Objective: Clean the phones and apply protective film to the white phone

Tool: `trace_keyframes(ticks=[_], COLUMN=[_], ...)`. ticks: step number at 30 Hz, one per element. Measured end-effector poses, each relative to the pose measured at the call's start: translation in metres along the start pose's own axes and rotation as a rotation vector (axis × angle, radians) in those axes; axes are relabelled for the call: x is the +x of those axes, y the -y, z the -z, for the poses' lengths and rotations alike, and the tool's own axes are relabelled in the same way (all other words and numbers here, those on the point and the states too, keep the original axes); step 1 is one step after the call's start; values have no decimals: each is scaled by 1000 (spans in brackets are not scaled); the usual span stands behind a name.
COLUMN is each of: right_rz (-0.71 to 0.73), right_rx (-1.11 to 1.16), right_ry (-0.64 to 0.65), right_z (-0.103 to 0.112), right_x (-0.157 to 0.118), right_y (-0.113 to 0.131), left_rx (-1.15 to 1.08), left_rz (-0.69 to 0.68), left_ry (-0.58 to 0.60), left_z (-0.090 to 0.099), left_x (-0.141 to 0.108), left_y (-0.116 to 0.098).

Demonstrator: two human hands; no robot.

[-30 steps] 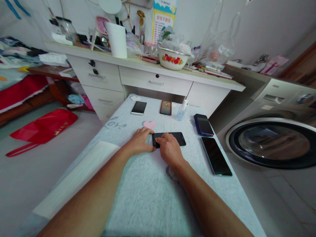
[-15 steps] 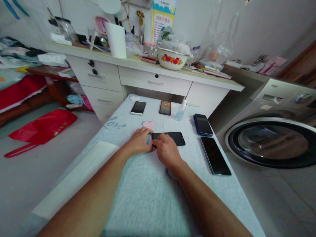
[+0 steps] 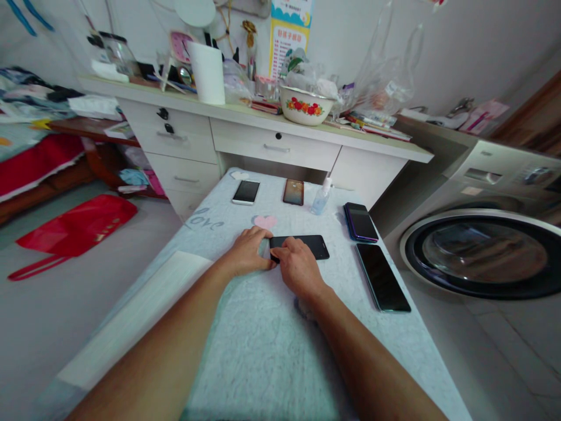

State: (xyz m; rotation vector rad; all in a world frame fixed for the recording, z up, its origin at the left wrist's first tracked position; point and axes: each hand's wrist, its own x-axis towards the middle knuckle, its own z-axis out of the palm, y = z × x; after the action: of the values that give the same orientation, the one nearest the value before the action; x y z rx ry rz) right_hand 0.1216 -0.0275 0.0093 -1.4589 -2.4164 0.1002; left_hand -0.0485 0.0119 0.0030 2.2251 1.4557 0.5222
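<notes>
A black smartphone (image 3: 317, 245) lies flat and crosswise on the cloth-covered table, screen up. My left hand (image 3: 249, 251) grips its left end, with a finger at the far corner and the thumb at the near corner. Over that same end, my right hand (image 3: 298, 264) is closed, its fingertips pinched together and touching the phone. Anything between those fingertips is too small or hidden to make out. The right hand also covers part of the screen.
A white phone (image 3: 246, 192), a brown phone (image 3: 293, 192) and a clear spray bottle (image 3: 321, 197) are at the far end. On the right lie stacked phones (image 3: 362, 222) and a large black phone (image 3: 383, 277). A white strip (image 3: 140, 316) runs along the left; a washing machine (image 3: 491, 175) stands right.
Hardly anything differs. Both hands stay at the left end of the smartphone, and the view has shifted only very slightly.
</notes>
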Motion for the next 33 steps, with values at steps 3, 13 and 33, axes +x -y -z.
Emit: trace_keyframes(ticks=[3,13,33], right_rz=[-29,-79,-74], right_rx=[-3,-53,-66], right_ry=[-5,-31,-25], right_z=[1,-1,0], right_x=[0,-1,-1], right_y=[-4,-11,-6], left_rx=[-3,-13,-29], left_rz=[0,6,12], left_ry=[8,19,11], left_z=[1,2,2], left_x=[0,-1,-2], left_y=[0,-3,-3])
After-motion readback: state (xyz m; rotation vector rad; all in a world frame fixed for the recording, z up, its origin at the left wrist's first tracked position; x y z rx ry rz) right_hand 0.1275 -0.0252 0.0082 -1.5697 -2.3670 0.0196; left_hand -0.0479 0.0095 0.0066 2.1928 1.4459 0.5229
